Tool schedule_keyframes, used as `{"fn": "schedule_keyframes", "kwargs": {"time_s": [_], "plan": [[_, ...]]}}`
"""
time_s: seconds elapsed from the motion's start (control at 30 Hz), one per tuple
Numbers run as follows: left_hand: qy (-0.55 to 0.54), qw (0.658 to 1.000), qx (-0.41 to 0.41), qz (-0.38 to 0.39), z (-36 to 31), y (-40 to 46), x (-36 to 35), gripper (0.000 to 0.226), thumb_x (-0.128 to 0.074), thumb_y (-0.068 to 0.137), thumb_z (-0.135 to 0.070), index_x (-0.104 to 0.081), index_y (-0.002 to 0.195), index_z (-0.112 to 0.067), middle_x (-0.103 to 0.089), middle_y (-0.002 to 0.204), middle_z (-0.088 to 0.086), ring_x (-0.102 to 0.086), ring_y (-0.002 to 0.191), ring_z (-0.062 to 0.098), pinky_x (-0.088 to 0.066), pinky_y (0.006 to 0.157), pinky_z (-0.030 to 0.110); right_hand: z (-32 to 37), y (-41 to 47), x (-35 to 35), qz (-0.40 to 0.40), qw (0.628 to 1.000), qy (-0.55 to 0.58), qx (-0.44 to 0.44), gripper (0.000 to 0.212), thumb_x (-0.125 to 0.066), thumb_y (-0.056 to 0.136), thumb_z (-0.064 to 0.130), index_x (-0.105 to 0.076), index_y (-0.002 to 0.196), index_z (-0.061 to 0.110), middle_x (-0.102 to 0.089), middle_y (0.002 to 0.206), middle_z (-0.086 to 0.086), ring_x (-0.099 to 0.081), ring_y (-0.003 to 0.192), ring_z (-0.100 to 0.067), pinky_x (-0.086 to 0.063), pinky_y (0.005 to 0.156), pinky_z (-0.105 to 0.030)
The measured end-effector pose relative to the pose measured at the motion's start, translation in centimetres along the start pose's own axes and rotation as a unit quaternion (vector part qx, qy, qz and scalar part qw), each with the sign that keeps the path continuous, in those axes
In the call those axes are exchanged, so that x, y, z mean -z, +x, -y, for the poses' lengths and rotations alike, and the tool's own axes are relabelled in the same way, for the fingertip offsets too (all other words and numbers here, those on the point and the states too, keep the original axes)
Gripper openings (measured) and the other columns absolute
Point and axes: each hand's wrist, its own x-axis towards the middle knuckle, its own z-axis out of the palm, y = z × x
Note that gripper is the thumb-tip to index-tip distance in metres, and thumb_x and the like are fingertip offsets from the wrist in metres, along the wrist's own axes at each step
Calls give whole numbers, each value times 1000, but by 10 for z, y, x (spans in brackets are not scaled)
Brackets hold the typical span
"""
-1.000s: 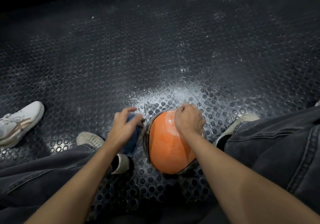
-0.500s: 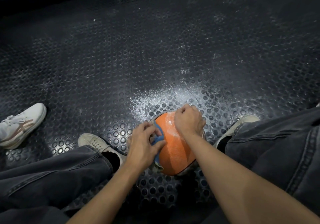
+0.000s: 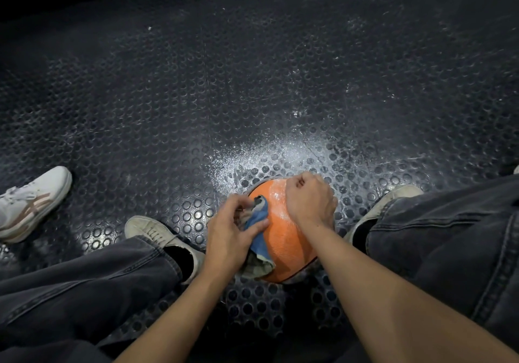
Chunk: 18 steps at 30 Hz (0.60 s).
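Seen from the head camera, the orange ball point(image 3: 283, 239) sits on the studded rubber floor point(image 3: 252, 82) between the person's feet, beside a wet, speckled patch. The right hand point(image 3: 310, 200) curls over its far top, a closed grip steadying it. The left hand point(image 3: 230, 230) pinches a soft blue cloth point(image 3: 259, 230), bunched against the ball's left flank. The pebbled skin shines wet, so it is probably slippery. It looks firm and fairly weighty, best held from the top.

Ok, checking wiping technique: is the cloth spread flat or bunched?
Bunched: the blue cloth is crumpled in the left hand against the orange object.
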Motion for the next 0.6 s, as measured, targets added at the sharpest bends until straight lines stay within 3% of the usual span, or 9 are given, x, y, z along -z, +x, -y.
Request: {"fn": "schedule_keyframes", "kwargs": {"time_s": [0.07,0.17,0.3,0.4,0.43,0.5,0.6], "plan": [[31,999,-9,-25,5,4,0,29,-83,71,-26,-69,96,-22,-67,99,-7,-61,89,4,-42,77,9,1,-1,-2,-3,1000,-6,3,21,-42,102,35,-50,85,24,-48,93,7,-46,96,-17,-34,97,-40],[76,996,-35,-42,5,5,-3,24,-72,82,-39,-72,98,-21,-67,103,-11,-60,97,7,-45,87,22,2,-1,-6,-10,1000,-13,-9,19,-41,100,35,-53,90,24,-48,98,6,-45,101,-18,-32,99,-43],[119,987,-108,-21,-4,8,-11,14,-64,91,-20,-71,103,-18,-58,105,-14,-53,96,-2,-39,86,10,1,1,-9,-15,1000,-6,-17,21,-41,99,37,-57,95,24,-55,104,4,-48,106,-20,-32,98,-44],[108,993,-46,-34,-12,22,-9,26,-64,91,-16,-64,117,-17,-61,107,-13,-55,95,0,-40,81,9,0,-1,-11,-15,1000,-3,-17,22,-41,99,37,-58,96,24,-56,107,4,-47,107,-19,-31,100,-44],[106,994,-31,-27,-14,22,-8,28,-64,91,-16,-63,119,-17,-63,107,-10,-55,94,1,-39,79,6,0,-1,-11,-16,1000,-5,-16,22,-41,99,38,-59,97,24,-56,107,4,-47,106,-18,-31,101,-44],[131,987,-90,16,-14,14,-3,26,-65,90,-16,-67,116,-16,-66,106,-6,-57,90,2,-44,80,7,0,2,-10,-16,1000,-6,-15,22,-42,99,39,-58,95,24,-55,103,5,-47,104,-18,-32,99,-43],[162,962,-186,114,-6,5,3,24,-62,92,-22,-68,115,-17,-65,107,-3,-60,93,8,-49,85,24,-2,5,-7,-1,1000,-3,-8,22,-41,100,38,-55,91,24,-53,99,5,-50,101,-18,-33,96,-41]]}}
